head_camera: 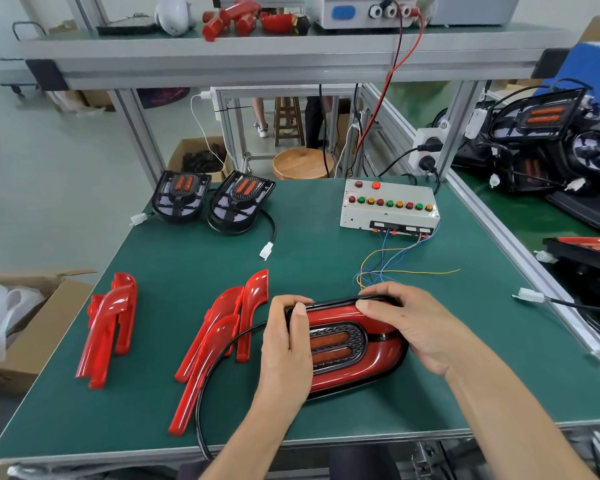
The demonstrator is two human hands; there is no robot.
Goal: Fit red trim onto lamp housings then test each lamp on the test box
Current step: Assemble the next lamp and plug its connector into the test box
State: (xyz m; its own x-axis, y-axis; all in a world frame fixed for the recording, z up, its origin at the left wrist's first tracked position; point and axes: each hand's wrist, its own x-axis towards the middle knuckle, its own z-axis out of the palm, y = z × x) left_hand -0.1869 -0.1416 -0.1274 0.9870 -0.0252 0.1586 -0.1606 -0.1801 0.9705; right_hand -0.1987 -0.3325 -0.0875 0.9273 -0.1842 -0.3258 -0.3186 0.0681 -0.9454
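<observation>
- Red trim sits on one lamp [347, 344] at the near edge of the tabletop, a bit right of centre; both hands are on it.
- Left hand [286, 344] grips the lamp's left end, fingers curled over the top edge, thumb on the face.
- Right hand [406, 323] lies over the upper right part, fingers curled along the top rim, pressing on the trim.
- The lamp's black cable [208, 382] loops off its left side and runs over the near edge.
- Loose trim pieces: 2 in a left group [110, 327] near the left edge, 3 in a middle group [219, 337] just left of the lamp; the cable crosses the nearest one.
- Bare black housings: 2 at the far left corner [179, 199] [239, 200], side by side, each with a white plug on a lead.
- 1 test box [388, 206] at the far right, 2 buttons on top and a row of 9 red, green and amber ones; thin coloured wires [388, 261] trail from it toward the lamp.
- Tabletop [153, 393] is a green mat on an aluminium frame.
- Shelf [257, 53] overhead carries red parts and a grey unit with red leads.
- More lamps piled on the bench to the right [548, 133]; cardboard box [32, 341] on the left; wooden stool [302, 162] behind.
</observation>
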